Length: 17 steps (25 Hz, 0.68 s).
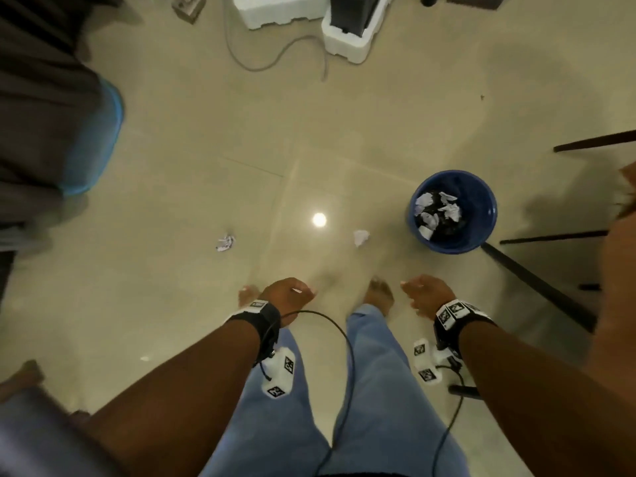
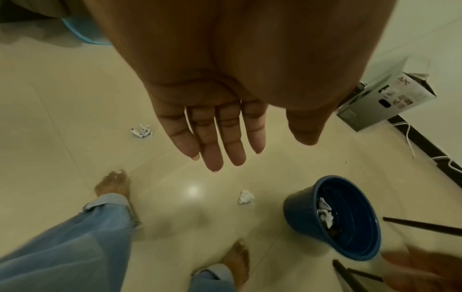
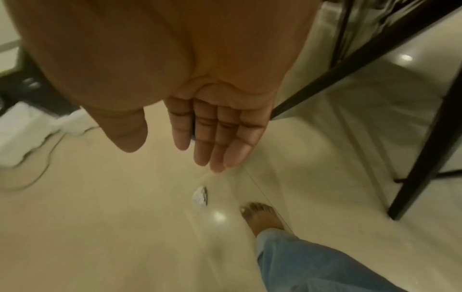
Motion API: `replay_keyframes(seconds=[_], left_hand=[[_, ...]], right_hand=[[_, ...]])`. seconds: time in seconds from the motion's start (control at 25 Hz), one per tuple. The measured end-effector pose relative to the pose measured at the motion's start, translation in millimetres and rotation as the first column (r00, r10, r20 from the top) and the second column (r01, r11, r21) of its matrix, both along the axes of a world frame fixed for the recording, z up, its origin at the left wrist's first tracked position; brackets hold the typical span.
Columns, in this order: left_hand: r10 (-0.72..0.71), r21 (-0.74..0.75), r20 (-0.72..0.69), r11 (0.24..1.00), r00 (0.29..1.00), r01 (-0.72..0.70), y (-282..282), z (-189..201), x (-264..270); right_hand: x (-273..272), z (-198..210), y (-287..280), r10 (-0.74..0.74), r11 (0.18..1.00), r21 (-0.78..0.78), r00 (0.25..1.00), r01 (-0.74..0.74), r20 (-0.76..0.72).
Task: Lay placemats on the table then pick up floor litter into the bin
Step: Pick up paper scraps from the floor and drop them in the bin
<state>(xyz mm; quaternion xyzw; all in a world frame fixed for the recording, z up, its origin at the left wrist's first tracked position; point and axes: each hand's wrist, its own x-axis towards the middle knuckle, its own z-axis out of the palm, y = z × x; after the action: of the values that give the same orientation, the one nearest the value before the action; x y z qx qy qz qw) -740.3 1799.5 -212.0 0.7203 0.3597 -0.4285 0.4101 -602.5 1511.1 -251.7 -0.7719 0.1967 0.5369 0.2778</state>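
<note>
Two crumpled white paper balls lie on the beige tiled floor: one (image 1: 225,242) (image 2: 141,130) to the left, another (image 1: 360,237) (image 2: 246,196) (image 3: 200,196) just left of the blue bin (image 1: 481,187) (image 2: 297,207). Several paper wads sit inside the bin. My left hand (image 1: 287,295) (image 2: 225,134) hangs above my feet with straight fingers, holding nothing. My right hand (image 1: 425,296) (image 3: 215,136) hangs the same way, empty, near the bin's front side.
Black table legs (image 1: 537,280) (image 3: 425,158) stand right of the bin. White foam packing (image 1: 347,39) and a grey cable (image 1: 275,60) lie at the far side. A cardboard box (image 2: 385,102) sits by the wall. A blue tub (image 1: 96,146) is at the left.
</note>
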Motion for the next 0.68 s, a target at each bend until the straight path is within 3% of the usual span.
replay_keyframes(seconds=[0.08,0.2,0.36,0.48,0.56,0.68], left_hand=[[-0.055,-0.064,-0.048,0.997,0.997,0.052,26,-25,-26],[-0.077,-0.076,-0.114,0.995,0.991,0.068,92,-87,-71],[-0.076,0.037,-0.169,0.996,0.983,0.083,188,-191,-119],[-0.036,0.269,-0.125,0.961,0.992,0.069,244,-288,-149],[-0.098,0.368,-0.106,0.921,0.989,0.131,264,-346,-154],[-0.172,0.369,-0.062,0.911,0.983,0.183,289,-426,-145]], right_hand=[[-20,-11,37,0.237,0.972,-0.005,0.971,-0.237,0.023],[-51,-59,87,0.240,0.970,-0.030,0.971,-0.240,-0.001],[-81,-156,130,0.330,0.939,-0.071,0.940,-0.336,-0.081],[-73,-242,147,0.414,0.902,-0.092,0.906,-0.422,-0.093],[-57,-299,150,0.498,0.855,-0.122,0.864,-0.504,-0.072],[-27,-369,154,0.617,0.761,-0.212,0.785,-0.614,-0.058]])
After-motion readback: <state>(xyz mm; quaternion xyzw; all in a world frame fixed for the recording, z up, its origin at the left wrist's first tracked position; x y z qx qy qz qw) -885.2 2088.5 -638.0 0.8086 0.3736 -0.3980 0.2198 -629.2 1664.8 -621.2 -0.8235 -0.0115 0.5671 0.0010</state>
